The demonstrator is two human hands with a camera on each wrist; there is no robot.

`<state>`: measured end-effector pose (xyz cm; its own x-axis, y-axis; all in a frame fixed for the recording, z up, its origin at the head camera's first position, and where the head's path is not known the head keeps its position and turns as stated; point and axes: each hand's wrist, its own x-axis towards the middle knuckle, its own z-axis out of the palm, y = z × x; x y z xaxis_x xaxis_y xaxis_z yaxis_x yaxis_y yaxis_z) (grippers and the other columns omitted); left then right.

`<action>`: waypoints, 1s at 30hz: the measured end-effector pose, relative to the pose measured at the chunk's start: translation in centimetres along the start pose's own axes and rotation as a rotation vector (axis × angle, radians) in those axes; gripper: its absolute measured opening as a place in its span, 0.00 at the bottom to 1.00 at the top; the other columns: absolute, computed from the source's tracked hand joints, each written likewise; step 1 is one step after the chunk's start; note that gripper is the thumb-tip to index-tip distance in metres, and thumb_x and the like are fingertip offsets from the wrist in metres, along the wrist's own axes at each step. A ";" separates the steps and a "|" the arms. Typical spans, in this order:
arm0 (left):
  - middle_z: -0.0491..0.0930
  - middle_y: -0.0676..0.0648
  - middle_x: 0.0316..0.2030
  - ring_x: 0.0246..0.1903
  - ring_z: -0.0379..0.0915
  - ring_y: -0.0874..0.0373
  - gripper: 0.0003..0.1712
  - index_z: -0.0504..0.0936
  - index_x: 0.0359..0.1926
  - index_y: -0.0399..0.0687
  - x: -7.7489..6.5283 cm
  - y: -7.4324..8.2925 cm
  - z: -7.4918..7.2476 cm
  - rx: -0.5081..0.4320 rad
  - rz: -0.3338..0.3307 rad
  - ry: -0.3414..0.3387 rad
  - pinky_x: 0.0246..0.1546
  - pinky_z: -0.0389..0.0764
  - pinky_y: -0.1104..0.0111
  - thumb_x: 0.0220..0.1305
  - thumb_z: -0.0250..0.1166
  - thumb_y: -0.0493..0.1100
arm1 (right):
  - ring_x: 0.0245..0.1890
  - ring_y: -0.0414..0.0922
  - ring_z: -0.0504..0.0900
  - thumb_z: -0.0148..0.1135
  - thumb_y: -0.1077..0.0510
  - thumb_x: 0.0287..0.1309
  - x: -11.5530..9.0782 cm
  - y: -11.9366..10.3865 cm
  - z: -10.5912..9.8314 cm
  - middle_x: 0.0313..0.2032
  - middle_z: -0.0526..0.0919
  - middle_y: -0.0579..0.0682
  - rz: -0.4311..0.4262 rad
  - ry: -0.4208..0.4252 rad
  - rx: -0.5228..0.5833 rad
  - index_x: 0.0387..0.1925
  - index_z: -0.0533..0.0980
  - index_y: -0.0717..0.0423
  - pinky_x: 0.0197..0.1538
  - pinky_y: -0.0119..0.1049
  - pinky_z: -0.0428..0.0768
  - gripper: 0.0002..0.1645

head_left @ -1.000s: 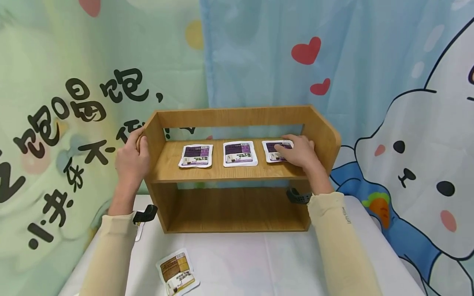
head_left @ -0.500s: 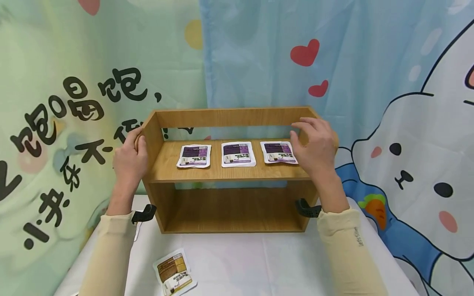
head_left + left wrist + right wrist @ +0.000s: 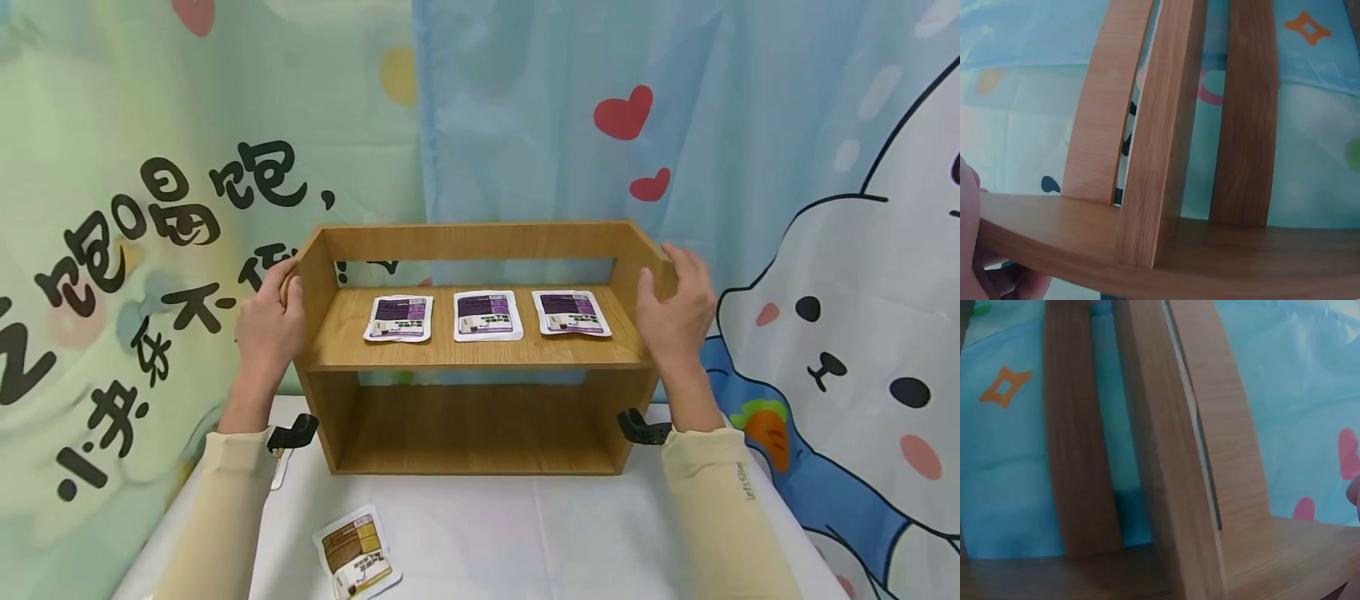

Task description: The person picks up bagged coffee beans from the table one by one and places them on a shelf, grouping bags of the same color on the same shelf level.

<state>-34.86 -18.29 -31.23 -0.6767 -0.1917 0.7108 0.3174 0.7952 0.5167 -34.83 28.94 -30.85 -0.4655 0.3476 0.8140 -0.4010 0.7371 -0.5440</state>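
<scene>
A two-tier wooden shelf [image 3: 480, 354] stands on the white-covered table. My left hand [image 3: 270, 321] grips the edge of its left side panel; a strip of that hand [image 3: 969, 219] shows at the border of the left wrist view, wrapped over the wood. At the right side panel, my right hand [image 3: 678, 304] has thumb and fingers apart, straddling the panel's edge. Three flat purple-and-white sachets lie in a row on the upper board: a left sachet [image 3: 399, 318], a middle sachet [image 3: 487, 316] and a right sachet [image 3: 572, 313].
On the table [image 3: 480, 533] in front of the shelf lies a brown-and-white sachet [image 3: 358, 553]. Another pale packet [image 3: 281, 468] is partly hidden by the left wrist. A printed curtain [image 3: 517, 108] hangs close behind.
My right hand has let go of the right sachet, lifted away and moved right to the right side panel. My left hand keeps its grip on the left panel.
</scene>
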 end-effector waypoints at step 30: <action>0.84 0.37 0.37 0.35 0.81 0.46 0.22 0.80 0.50 0.35 -12.9 -9.6 -3.4 -0.071 -0.248 -0.425 0.36 0.78 0.56 0.75 0.50 0.49 | 0.47 0.56 0.82 0.54 0.53 0.70 -0.9 1.6 0.3 0.50 0.83 0.57 0.005 -0.002 -0.106 0.58 0.76 0.56 0.46 0.52 0.79 0.20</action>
<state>-26.93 -25.40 -43.79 -0.9438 -0.1070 0.3127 0.1471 0.7112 0.6874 -35.28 29.62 -32.49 -0.4692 0.3503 0.8107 -0.3130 0.7924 -0.5236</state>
